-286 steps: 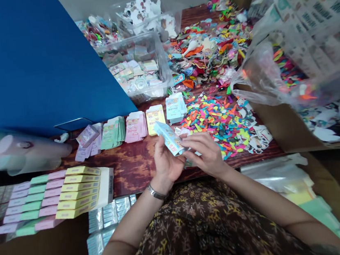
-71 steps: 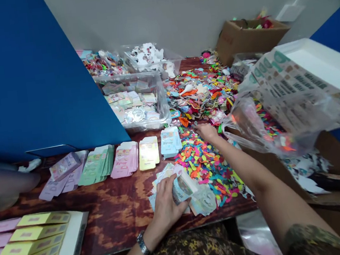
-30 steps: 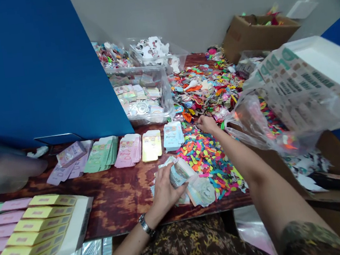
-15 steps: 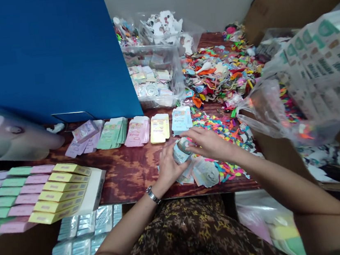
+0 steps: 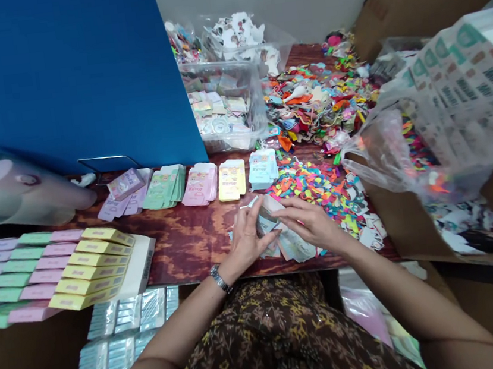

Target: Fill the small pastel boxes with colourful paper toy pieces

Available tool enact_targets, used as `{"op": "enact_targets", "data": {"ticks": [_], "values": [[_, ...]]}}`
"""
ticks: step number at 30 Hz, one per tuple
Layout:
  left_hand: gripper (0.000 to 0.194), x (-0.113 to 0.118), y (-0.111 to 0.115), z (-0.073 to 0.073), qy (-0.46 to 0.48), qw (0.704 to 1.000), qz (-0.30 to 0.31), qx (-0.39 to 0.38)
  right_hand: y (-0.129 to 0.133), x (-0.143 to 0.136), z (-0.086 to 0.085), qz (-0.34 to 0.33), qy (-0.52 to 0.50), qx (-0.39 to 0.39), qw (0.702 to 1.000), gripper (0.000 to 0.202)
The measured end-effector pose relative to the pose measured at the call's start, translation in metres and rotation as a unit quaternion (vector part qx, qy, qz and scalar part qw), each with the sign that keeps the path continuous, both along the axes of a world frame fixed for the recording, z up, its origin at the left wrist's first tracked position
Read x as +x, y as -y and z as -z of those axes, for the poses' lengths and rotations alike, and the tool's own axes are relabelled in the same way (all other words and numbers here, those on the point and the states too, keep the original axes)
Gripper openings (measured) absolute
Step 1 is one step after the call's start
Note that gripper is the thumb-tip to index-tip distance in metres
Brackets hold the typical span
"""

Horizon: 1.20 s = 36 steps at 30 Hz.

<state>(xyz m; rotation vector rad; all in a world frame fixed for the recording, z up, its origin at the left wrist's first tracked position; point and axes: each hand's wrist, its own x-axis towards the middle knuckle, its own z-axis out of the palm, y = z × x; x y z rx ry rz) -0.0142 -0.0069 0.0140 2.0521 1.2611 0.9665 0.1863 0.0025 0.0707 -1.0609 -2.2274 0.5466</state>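
Note:
My left hand (image 5: 244,237), with a metal watch at its wrist, is closed around a small light-blue box (image 5: 265,223) held over the table's front edge. The fingers of my right hand (image 5: 312,223) are pinched together at the box's open end; its pale flap shows between the hands. Flat printed light-blue pieces (image 5: 298,245) lie beneath on the table. Right of the hands spreads a heap of small colourful pieces (image 5: 314,185). Behind the box stands a stack of flat light-blue cartons (image 5: 262,169).
Yellow (image 5: 231,180), pink (image 5: 200,184), green (image 5: 165,187) and purple cartons line the table's back. Filled boxes (image 5: 88,269) are stacked at left. A blue panel (image 5: 67,81), a clear bin (image 5: 223,109), mixed balloons (image 5: 317,101) and a plastic bag (image 5: 391,155) stand around.
My right hand has shifted slightly right and down, its fingers moving from inside the box's opening to the edge. The box is tilted differently and a pale flap now shows.

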Motion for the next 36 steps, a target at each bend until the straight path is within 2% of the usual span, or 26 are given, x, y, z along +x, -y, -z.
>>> {"op": "enact_targets", "data": {"ticks": [5,7,11,14,18,20,23,27,31,34,36], "values": [[0.062,-0.006,0.003,0.001,-0.025,0.999,0.021,0.025,0.013,-0.014,0.003,0.1,-0.062,-0.066,0.991,0.04],[0.06,-0.006,0.006,-0.001,-0.033,0.998,0.028,0.045,0.018,-0.018,0.005,0.114,-0.079,-0.06,0.989,0.035],[0.07,-0.005,0.015,-0.005,-0.019,0.997,-0.002,0.071,0.023,-0.024,0.003,0.102,-0.105,-0.035,0.989,0.026],[0.078,-0.004,0.019,-0.007,-0.021,0.998,-0.034,0.042,0.023,-0.028,-0.002,0.099,-0.122,-0.076,0.985,0.022],[0.08,-0.004,0.018,-0.008,-0.041,0.999,-0.022,0.024,0.022,-0.034,-0.003,0.138,-0.15,-0.137,0.969,0.021],[0.084,-0.004,0.017,-0.01,-0.056,0.998,-0.017,0.021,0.022,-0.036,-0.003,0.156,-0.135,-0.116,0.972,0.02],[0.091,-0.004,0.019,-0.014,-0.1,0.995,-0.023,0.005,0.025,-0.04,-0.001,0.142,-0.085,-0.03,0.986,0.021],[0.096,-0.006,0.022,-0.025,-0.199,0.978,-0.048,-0.04,0.036,-0.047,0.007,0.129,-0.051,0.047,0.989,0.035],[0.095,-0.008,0.021,-0.029,-0.247,0.967,-0.047,-0.039,0.047,-0.057,0.027,0.142,-0.042,0.075,0.986,0.053],[0.096,-0.012,0.022,-0.027,-0.247,0.967,-0.053,-0.041,0.052,-0.066,0.04,0.12,-0.048,0.086,0.988,0.058],[0.099,-0.021,0.026,-0.026,-0.246,0.967,-0.05,-0.05,0.052,-0.071,0.044,0.098,-0.055,0.06,0.992,0.058]]}}
